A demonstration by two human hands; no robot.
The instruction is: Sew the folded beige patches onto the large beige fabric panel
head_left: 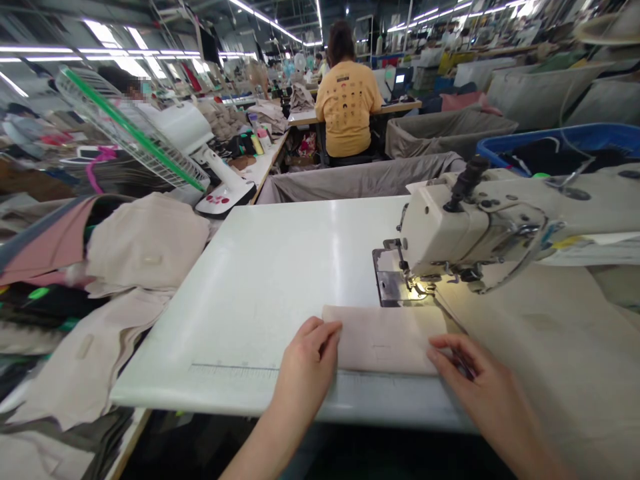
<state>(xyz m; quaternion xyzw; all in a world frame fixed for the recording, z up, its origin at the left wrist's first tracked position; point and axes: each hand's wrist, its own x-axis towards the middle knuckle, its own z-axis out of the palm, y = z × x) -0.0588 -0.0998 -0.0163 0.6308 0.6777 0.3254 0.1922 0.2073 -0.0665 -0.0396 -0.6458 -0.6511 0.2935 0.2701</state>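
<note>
A folded beige fabric piece [387,337] with a faint short line marked on it lies flat on the white sewing table [270,267], just in front of the sewing machine's lit needle area. My left hand [313,353] pinches its left edge between thumb and fingers. At the opposite edge, my right hand [467,370] has thumb and forefinger closed on the fabric. Something dark shows beneath the right fingers, too obscured to name. The sewing machine [450,227] stands behind the right hand, its metal plate [395,283] beyond the fabric's far edge.
Beige fabric pieces [150,247] are piled on the left. A white fan with a green rim [133,130] leans at the back left. More beige fabric [545,333] spreads across the right side. Ahead, a person in a yellow shirt [347,100] sits beyond a grey cloth-lined bin [350,180].
</note>
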